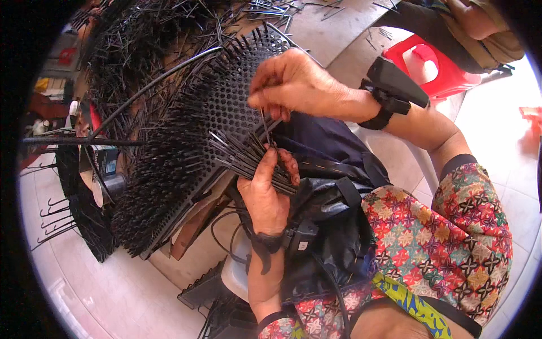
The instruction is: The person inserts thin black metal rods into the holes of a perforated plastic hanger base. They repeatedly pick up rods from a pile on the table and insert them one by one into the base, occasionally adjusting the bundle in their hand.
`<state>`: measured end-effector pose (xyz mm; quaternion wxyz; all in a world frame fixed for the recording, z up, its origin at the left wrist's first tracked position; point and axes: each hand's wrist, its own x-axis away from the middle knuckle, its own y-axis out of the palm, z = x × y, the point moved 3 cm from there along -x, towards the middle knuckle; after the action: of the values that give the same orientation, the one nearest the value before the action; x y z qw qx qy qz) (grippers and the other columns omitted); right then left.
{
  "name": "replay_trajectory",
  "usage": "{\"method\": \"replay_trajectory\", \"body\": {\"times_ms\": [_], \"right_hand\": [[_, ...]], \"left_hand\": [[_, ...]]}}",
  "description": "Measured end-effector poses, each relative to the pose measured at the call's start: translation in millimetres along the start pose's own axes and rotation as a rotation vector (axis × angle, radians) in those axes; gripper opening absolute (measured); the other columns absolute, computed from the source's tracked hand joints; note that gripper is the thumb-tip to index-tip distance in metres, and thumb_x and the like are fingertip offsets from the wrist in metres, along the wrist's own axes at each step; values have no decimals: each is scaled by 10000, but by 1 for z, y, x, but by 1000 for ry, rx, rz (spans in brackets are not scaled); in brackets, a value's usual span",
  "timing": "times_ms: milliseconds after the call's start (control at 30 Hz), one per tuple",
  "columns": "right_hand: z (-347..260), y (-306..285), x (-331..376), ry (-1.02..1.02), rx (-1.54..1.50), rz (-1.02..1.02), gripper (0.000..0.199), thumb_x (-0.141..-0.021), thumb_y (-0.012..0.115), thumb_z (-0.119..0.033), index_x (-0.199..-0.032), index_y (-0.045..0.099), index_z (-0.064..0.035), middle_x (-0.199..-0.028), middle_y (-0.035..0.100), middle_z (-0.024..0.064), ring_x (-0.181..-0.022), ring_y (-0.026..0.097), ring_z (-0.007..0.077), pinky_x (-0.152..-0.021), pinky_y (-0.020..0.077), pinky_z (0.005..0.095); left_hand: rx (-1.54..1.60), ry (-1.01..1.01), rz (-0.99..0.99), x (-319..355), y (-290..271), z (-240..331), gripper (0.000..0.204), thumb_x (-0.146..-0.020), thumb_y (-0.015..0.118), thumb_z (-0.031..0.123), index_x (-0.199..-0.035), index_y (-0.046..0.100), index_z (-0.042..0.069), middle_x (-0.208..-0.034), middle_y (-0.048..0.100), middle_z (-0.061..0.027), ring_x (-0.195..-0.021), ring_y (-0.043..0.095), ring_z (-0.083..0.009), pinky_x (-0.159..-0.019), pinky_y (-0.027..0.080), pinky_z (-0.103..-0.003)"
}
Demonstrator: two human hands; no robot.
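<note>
A bundle of thin black strips [240, 153] is held in my left hand [265, 195], the thumb pressed across it. Just above, my right hand [296, 85] is closed in a pinch, and one thin dark strip [265, 125] runs down from its fingers toward the bundle. Both hands are over the near right edge of a black perforated panel [228, 110]. Rows of black strips [164, 166] stand up from the holes along the panel's left side and far end. The right fingertips are partly hidden and slightly blurred.
Loose black strips [135, 62] lie heaped on the table beyond the panel. A dark metal rod [155, 82] crosses at the left, above a wire spool [116, 185] and a rack of hooks [59, 217]. A red plastic stool [435, 65] and another person's arm [477, 20] are at the far right.
</note>
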<state>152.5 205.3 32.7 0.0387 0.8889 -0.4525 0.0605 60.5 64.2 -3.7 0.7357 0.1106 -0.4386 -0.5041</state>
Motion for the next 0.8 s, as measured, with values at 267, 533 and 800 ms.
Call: {"method": "replay_trajectory", "body": {"times_ms": [267,533,800], "right_hand": [[-26,-15,-53,-888,454,436,146,-742,685,-129,-810,616,-20,-589,581,121,-490,580,181,-468,456,285],[-13,1,-63,-1023,714,379,126,-776,672,-151,-826,622,-46,-639,584,91,-565,586,243,-507,467,301],[-4,15,-64,-834,1110,-11,225,-804,594,-245,-840,611,-24,-640,587,164,-616,600,332,-533,478,411]], "left_hand": [[92,-45,-11,-1,-4,-7,147,-841,588,103,-957,534,31,-797,570,-64,-676,544,-158,-555,431,-276],[103,-70,41,1,-3,-10,150,-841,587,115,-966,543,45,-801,574,-49,-687,542,-160,-574,430,-287],[115,-99,9,1,-1,-10,158,-855,574,146,-984,537,61,-779,561,-56,-677,545,-181,-570,447,-315]]}}
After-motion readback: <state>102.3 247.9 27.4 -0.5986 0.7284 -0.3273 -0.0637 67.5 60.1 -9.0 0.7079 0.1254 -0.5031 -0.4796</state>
